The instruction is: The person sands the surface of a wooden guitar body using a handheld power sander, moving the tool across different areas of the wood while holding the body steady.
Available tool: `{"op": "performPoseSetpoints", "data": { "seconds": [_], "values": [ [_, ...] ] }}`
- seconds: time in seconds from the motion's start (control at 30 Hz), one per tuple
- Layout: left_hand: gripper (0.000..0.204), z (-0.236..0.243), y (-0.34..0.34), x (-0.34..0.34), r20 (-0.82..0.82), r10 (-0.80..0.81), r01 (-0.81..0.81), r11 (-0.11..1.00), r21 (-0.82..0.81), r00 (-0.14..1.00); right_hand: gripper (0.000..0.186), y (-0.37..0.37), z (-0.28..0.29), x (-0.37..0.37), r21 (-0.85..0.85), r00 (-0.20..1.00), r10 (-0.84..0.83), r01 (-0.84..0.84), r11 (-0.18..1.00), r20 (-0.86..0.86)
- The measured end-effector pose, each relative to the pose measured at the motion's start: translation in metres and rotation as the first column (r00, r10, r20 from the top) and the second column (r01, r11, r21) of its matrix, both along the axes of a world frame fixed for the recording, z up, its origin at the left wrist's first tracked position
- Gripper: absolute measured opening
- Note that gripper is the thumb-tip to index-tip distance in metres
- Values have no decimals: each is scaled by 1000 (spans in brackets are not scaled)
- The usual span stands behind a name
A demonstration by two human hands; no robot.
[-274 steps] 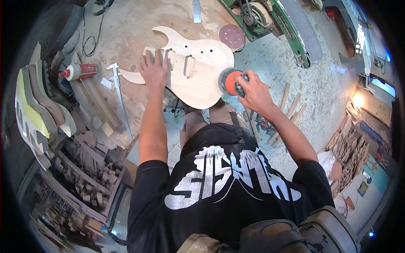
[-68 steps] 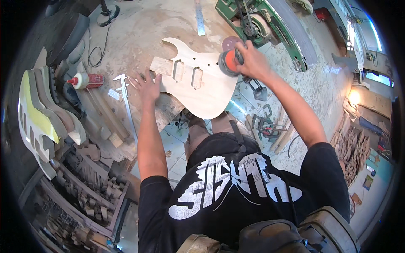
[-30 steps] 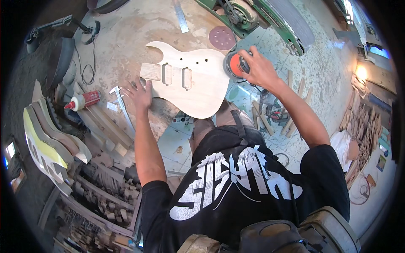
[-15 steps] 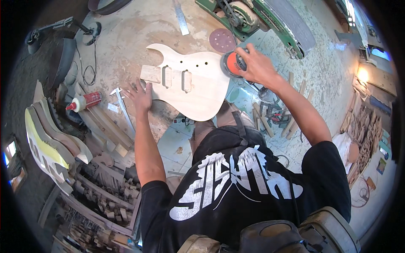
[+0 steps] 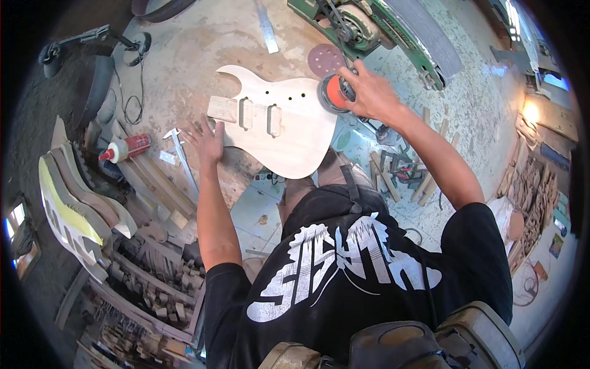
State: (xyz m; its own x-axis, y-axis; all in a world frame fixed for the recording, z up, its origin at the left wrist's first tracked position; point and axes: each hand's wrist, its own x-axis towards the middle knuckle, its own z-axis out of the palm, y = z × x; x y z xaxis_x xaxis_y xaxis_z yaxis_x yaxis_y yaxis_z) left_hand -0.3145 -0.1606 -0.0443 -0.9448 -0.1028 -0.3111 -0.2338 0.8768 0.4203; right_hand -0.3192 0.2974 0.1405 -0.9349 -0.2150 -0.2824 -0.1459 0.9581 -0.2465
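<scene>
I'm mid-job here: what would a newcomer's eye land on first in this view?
Likely the pale guitar-shaped wooden body at upper centre, with the left hand spread at its left edge. Next, the orange sander gripped by the right hand at its right edge. The yellow-streaked stack of shaped boards stands out at far left.

Bench: worn tan top (image 5: 190,49) | on it: pale guitar body (image 5: 307,129), overhanging the near edge; metal ruler (image 5: 267,31); maroon sanding disc (image 5: 324,59); caliper (image 5: 182,155); lamp base (image 5: 136,49) | floor: pale tiles (image 5: 479,86), wooden sticks (image 5: 434,184) lying at right
</scene>
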Motion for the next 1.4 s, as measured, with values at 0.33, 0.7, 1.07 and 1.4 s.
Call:
{"op": "performPoseSetpoints", "data": {
  "seconds": [0.33, 0.7, 1.07, 1.4],
  "values": [
    [86, 0, 1, -1, 33, 2, -1, 1000, -23, 999, 70, 7, -1, -10, 0, 1000, -4, 4, 1000, -23],
    [83, -2, 0, 0, -8, -20, 20, 998, -52, 1000, 68, 13, -9, -16, -17, 995, 16, -18, 1000, -96],
    [86, 0, 1, 2, 1, 1, -1, 1000, -13, 1000, 61, -19, 7, 71, -54, 997, 71, -71, 996, 14],
    [86, -5, -1, -1, -20, -24, 23, 999, -29, 1000, 60, -33, 9, 75, -46, 999, 42, -41, 998, 21]
  ]
}}
